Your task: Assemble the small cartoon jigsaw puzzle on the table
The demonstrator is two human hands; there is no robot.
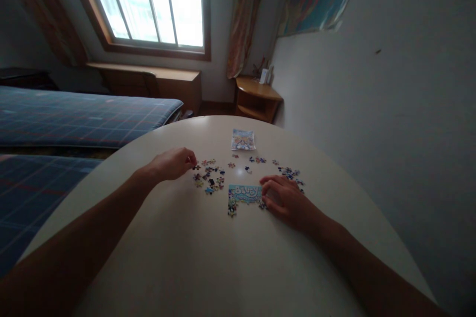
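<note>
On the left of the table, my left hand [174, 163] is closed, thumb and fingertips pinched at a dark puzzle piece [197, 167] by the edge of a loose group. Those loose puzzle pieces [211, 182] lie scattered just right of it. In the middle is a partly joined jigsaw puzzle [243, 193] with a light blue lettered top strip and a short column down its left side. My right hand [284, 198] rests over the right end of this strip, fingers bent but apart, hiding part of it. More puzzle pieces [290, 172] lie beyond that hand.
A small printed picture sheet [243, 139] lies farther back on the round white table [208, 262]. A few single pieces [257, 160] are spread between. Beds with plaid mattresses [82, 116] stand at left, a wooden corner shelf [258, 90] behind, a wall at right.
</note>
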